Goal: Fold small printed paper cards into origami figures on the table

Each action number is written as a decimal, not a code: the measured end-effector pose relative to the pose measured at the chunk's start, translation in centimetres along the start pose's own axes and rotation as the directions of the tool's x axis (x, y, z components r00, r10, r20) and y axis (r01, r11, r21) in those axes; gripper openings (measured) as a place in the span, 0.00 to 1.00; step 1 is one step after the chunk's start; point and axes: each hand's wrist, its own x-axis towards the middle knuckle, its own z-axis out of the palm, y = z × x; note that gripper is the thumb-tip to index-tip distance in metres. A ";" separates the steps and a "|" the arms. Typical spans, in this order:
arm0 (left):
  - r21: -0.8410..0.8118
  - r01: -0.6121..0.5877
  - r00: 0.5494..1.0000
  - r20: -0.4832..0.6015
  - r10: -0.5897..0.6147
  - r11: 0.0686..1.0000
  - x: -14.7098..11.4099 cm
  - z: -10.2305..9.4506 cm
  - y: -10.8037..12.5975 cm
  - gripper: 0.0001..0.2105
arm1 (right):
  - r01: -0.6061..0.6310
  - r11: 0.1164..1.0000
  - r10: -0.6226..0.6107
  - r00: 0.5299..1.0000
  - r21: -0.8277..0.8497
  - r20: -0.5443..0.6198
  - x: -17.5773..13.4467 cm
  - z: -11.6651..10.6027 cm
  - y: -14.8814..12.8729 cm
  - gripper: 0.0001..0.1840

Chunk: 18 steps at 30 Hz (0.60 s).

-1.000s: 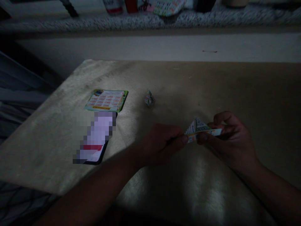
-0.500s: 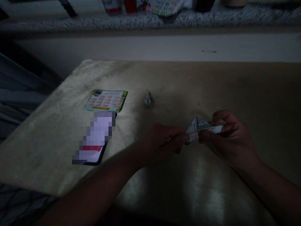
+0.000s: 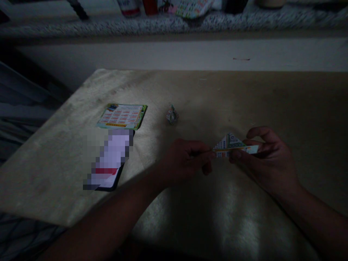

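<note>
A small piece of printed paper point(image 3: 230, 142), folded to a triangular peak above a flat band, is held between both hands over the table. My left hand point(image 3: 187, 159) pinches its left end between thumb and fingers. My right hand point(image 3: 268, 156) grips the right part, thumb along the lower front and fingers behind, with the index finger curled above. A pale strip end of the paper sticks out to the right, against the right hand's fingers. The fingertips behind the paper are hidden.
On the table point(image 3: 206, 98) lies a small crumpled or folded paper piece point(image 3: 172, 115). Farther left is a printed calendar card point(image 3: 122, 116), with a phone point(image 3: 112, 159), its screen blurred, just below it. A speckled stone ledge point(image 3: 163, 26) with several items runs along the back.
The folded paper has levelled out slightly, its left end rising a little. My left hand has shifted slightly left with its grip kept; the other things stay put.
</note>
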 end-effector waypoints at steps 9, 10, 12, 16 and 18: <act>-0.155 0.105 0.993 0.065 -0.096 0.982 0.2 0.4 -0.4 0.12 | -0.006 0.996 0.002 0.999 -0.092 -0.042 -0.5 0.9 -0.6 0.29; -0.170 0.096 0.994 0.064 -0.086 0.981 0.2 0.3 -0.4 0.12 | -0.008 0.995 0.005 0.999 -0.100 -0.033 -0.5 0.8 -0.5 0.27; -0.196 0.069 0.997 0.042 -0.062 0.978 0.3 0.1 -0.6 0.11 | -0.012 0.994 0.012 1.000 -0.109 0.000 -0.4 0.4 -0.4 0.18; -0.204 0.041 0.999 0.044 -0.032 0.978 0.3 -0.2 -0.7 0.10 | -0.008 0.995 0.017 0.995 -0.098 0.096 -0.1 -0.8 0.3 0.03; -0.194 0.031 0.998 0.059 -0.020 0.981 0.3 -0.2 -0.7 0.11 | -0.035 0.999 0.032 0.990 0.017 0.138 -0.1 -1.0 0.6 0.03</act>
